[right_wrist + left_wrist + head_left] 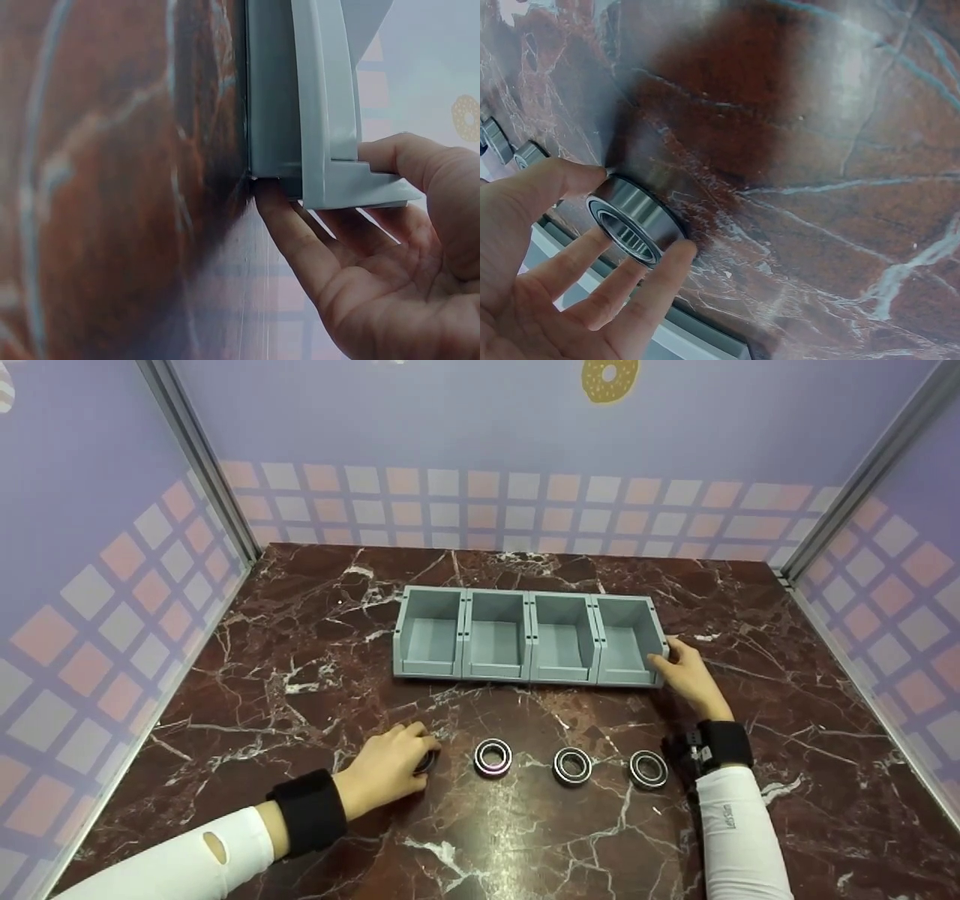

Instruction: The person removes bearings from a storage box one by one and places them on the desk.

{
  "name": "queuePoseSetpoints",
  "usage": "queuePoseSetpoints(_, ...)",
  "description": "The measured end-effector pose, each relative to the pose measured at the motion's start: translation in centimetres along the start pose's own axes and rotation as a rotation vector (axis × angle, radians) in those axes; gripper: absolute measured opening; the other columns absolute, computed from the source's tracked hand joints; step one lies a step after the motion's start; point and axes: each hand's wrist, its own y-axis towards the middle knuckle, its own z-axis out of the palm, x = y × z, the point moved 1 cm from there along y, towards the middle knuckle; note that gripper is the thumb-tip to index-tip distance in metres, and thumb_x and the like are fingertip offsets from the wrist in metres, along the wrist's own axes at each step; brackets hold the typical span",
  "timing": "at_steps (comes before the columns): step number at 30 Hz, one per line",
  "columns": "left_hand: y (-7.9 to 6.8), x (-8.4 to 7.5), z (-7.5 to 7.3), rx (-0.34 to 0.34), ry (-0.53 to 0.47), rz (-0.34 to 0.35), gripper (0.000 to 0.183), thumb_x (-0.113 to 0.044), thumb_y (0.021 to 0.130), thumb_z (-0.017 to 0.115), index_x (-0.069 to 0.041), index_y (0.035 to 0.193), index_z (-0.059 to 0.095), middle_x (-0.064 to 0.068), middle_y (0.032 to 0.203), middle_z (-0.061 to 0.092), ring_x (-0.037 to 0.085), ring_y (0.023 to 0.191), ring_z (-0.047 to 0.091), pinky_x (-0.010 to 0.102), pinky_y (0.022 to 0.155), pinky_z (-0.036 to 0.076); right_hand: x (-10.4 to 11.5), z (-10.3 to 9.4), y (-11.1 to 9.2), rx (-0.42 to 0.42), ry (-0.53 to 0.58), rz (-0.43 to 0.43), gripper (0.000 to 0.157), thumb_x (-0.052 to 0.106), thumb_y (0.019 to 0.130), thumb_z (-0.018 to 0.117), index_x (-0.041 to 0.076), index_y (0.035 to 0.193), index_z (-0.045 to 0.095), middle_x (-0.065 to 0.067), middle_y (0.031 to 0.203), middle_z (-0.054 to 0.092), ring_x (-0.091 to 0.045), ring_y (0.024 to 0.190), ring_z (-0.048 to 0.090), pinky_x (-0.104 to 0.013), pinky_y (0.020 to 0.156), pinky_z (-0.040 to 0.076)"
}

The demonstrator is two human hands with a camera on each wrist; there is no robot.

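Observation:
Four-compartment bins make up the grey bin row [495,671] lying across the table. My right hand [686,675] grips its right end; in the right wrist view the thumb lies over the wall of the grey bin [326,112] and fingers reach along its outer side and underneath. At the left, my left hand [390,765] holds a steel ball bearing [641,214] between thumb and fingers, low over the table; in the head view the hand mostly covers it. Right of that hand stand three more bearings in a line: one with a purple ring [493,758], a middle bearing [572,766] and a right bearing [649,769].
The dark red marbled table [315,720] carries everything. Purple panels with pink and white squares [480,502] enclose it at the back and sides, and metal posts [217,487] stand at the back corners.

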Motion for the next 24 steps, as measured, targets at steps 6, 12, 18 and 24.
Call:
queuePoseSetpoints(6,0.08,0.05,-0.07,0.013,-0.002,-0.014,0.039,-0.007,0.072,0.081,-0.002,0.110,0.072,0.012,0.096,0.062,0.034,0.083,0.063,0.049,0.061,0.059,0.19,0.05,-0.05,-0.012,0.007,0.002,0.039,-0.002,0.102,0.052,-0.021,0.135,0.047,-0.037,0.123,0.057,-0.003,0.091,0.058,-0.014,0.075,0.050)
queuePoseSetpoints(12,0.20,0.15,-0.03,0.017,-0.007,-0.026,0.040,-0.009,0.073,0.082,-0.002,0.112,0.072,0.013,0.098,0.063,0.035,0.085,0.063,0.050,0.062,0.059,0.31,0.10,0.04,0.002,0.001,-0.003,0.042,0.000,0.102,0.052,-0.020,0.139,0.045,-0.039,0.127,0.055,-0.006,0.095,0.059,-0.014,0.077,0.050)
queuePoseSetpoints(18,0.20,0.18,-0.02,0.012,0.005,-0.018,0.038,-0.013,0.075,0.082,-0.002,0.110,0.072,0.012,0.097,0.063,0.034,0.084,0.063,0.049,0.062,0.059,0.00,0.11,-0.06,0.009,-0.026,0.009,0.045,0.004,0.104,0.052,-0.018,0.142,0.043,-0.038,0.130,0.055,-0.014,0.102,0.059,-0.015,0.078,0.049)
queuePoseSetpoints(24,0.45,0.27,-0.06,-0.002,0.005,-0.018,0.036,-0.016,0.077,0.080,-0.002,0.110,0.073,0.011,0.096,0.063,0.033,0.082,0.063,0.049,0.061,0.058,0.44,0.03,-0.04,0.015,-0.037,0.015,0.045,0.005,0.104,0.052,-0.018,0.141,0.043,-0.038,0.129,0.055,-0.016,0.102,0.059,-0.015,0.078,0.049)
